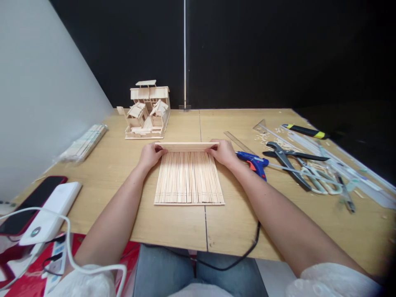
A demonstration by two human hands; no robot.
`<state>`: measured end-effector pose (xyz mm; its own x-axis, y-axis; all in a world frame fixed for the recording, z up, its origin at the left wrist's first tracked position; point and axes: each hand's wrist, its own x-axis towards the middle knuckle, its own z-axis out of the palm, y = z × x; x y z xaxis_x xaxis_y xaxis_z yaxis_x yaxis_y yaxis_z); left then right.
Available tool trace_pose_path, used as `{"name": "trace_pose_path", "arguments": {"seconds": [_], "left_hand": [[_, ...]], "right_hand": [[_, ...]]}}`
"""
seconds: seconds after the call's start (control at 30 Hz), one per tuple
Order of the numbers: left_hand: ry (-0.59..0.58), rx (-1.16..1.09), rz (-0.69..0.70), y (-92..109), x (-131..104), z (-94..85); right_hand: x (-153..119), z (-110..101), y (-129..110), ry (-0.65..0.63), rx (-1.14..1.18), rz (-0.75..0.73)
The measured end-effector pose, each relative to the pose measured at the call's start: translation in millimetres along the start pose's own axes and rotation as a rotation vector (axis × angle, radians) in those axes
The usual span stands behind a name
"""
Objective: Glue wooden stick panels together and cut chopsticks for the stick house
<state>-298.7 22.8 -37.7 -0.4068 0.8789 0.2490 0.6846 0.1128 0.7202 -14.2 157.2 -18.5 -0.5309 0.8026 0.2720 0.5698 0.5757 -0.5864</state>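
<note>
A flat panel of thin wooden sticks [188,177] lies on the table in front of me, its sticks running toward me. Across its far edge stands a narrow wooden strip [187,146], upright or nearly so. My left hand [151,156] pinches the strip's left end, thumb on the near side. At the other end, my right hand [223,152] grips the strip the same way. The fingers behind the strip are mostly hidden. Just right of my right hand lies a blue hot glue gun [254,161].
A small wooden model house [148,111] stands at the back left, near a bagged bundle of sticks [83,142]. Pliers [287,165], scissors [321,179], a yellow-black utility knife [305,131] and a ruler [239,142] lie right. A phone [34,202] and white power bank [51,214] are left.
</note>
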Motion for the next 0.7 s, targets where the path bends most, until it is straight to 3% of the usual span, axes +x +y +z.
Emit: {"name": "trace_pose_path", "arguments": {"seconds": [0.7], "left_hand": [[-0.025,-0.052,0.036,5.1,-6.5,-0.3]], "right_hand": [[-0.8,-3.0,7.4,-0.078,0.131,-0.062]]}}
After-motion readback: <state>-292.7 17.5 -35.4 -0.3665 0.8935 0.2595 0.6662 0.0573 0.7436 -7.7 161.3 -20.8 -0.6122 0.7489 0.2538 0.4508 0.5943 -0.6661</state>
